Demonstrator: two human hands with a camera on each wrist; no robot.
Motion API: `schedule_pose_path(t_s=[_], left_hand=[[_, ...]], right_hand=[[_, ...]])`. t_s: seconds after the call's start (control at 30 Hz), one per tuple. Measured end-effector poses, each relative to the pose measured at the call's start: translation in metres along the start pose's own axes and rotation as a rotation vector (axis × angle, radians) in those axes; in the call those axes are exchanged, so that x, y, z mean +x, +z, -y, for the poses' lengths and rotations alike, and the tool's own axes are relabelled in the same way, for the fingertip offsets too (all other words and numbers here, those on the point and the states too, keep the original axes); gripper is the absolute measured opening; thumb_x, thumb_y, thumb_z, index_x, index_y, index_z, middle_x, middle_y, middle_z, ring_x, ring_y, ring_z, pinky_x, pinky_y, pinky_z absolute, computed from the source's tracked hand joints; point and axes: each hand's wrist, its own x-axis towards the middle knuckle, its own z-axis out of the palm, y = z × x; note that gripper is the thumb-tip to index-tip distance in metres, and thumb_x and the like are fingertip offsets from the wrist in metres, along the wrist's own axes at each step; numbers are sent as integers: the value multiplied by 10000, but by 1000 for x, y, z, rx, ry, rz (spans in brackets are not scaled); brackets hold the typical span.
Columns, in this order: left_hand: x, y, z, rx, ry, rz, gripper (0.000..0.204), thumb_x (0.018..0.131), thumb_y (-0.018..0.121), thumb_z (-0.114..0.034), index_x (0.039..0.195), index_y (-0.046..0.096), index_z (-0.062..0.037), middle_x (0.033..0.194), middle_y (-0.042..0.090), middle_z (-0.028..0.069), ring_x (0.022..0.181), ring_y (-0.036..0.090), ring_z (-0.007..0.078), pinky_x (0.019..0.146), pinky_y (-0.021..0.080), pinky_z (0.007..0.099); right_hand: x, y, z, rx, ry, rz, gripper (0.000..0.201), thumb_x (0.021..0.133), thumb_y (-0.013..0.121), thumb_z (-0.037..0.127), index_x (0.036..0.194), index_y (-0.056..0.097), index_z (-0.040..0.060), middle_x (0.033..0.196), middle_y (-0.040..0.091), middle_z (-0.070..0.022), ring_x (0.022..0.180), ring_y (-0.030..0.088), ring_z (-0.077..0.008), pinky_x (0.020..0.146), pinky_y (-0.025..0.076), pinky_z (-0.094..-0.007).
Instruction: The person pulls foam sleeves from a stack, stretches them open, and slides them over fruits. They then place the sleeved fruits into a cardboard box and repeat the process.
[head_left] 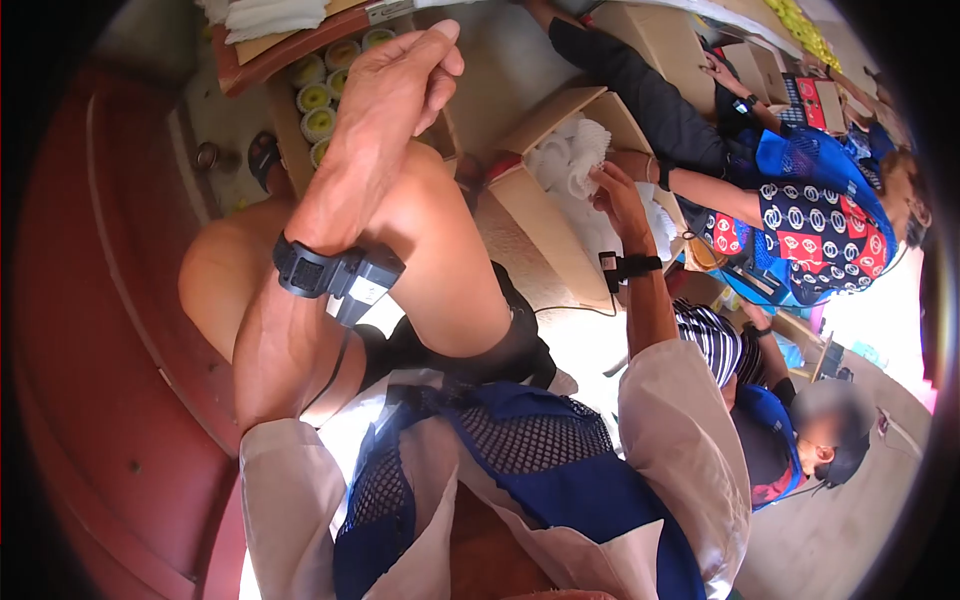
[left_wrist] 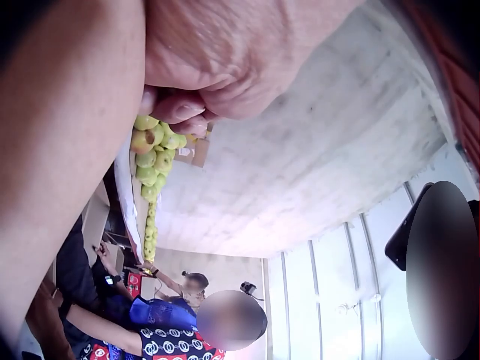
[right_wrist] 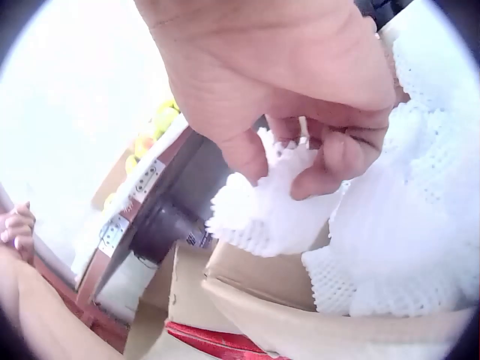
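Note:
My right hand (head_left: 622, 200) pinches a white foam fruit net (right_wrist: 274, 214) between thumb and fingers, over an open cardboard box (head_left: 530, 235). More white foam nets (right_wrist: 409, 232) fill that box, heaped right beside the hand. My left hand (head_left: 400, 80) is idle, its fingers loosely curled and no object showing in it. The left forearm lies across my raised knee. Near the left hand, a carton holds several green apples (head_left: 318, 122), each in a white foam net.
Green apples (left_wrist: 154, 161) are piled along a table in the left wrist view. A white cloth (head_left: 275, 15) lies on the red-edged table. Two people in blue vests (head_left: 825, 165) (head_left: 770, 410) sit at the right. A red door (head_left: 110, 330) stands on the left.

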Motion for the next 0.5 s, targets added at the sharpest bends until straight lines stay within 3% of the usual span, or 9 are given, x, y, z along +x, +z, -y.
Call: schedule_pose_path(t_s=[0.17,0.27,0.3,0.4,0.47,0.5], left_hand=[[6,-1,3,7,-7,-4,348,1005,624,-344,754,625,-103,563,476,-55,493,364,38,455,252,226],[2,-2,5,5,-3,-4,353,1009,620,-342,751,620,-102,559,469,-52,485,353,43,455,256,234],[1,-2,7,-1,1,18,347,1010,619,-340,759,628,-100,564,483,-48,482,364,46,456,268,234],[2,-4,7,21,21,61,329,1014,616,-332,792,654,-91,588,534,-34,487,419,55,463,308,231],[-1,-3,7,72,54,62,314,1015,615,-326,823,674,-85,616,579,-23,505,482,60,476,345,228],[1,-6,10,111,82,99,297,1015,614,-318,885,699,-65,693,639,1,554,573,83,536,411,231]], right_hand=[[-12,-15,4,440,-84,160,281,999,582,260,1222,632,97,1001,670,18,864,617,-87,643,456,-244],[-33,3,26,560,-120,132,359,1011,546,282,1309,598,91,1135,685,-13,992,641,-118,704,484,-258],[-36,11,32,598,-132,94,420,1005,554,287,1367,568,74,1237,679,-48,1064,654,-145,782,502,-265],[-38,36,60,569,-228,246,408,1002,563,246,1368,570,66,1244,681,-62,1083,656,-146,834,509,-263],[-31,62,78,389,-349,211,321,1004,574,197,1284,636,52,1112,709,-33,938,668,-98,781,507,-226],[-37,78,93,301,-385,207,292,1004,579,192,1249,657,52,1052,712,-17,883,659,-81,745,500,-215]])
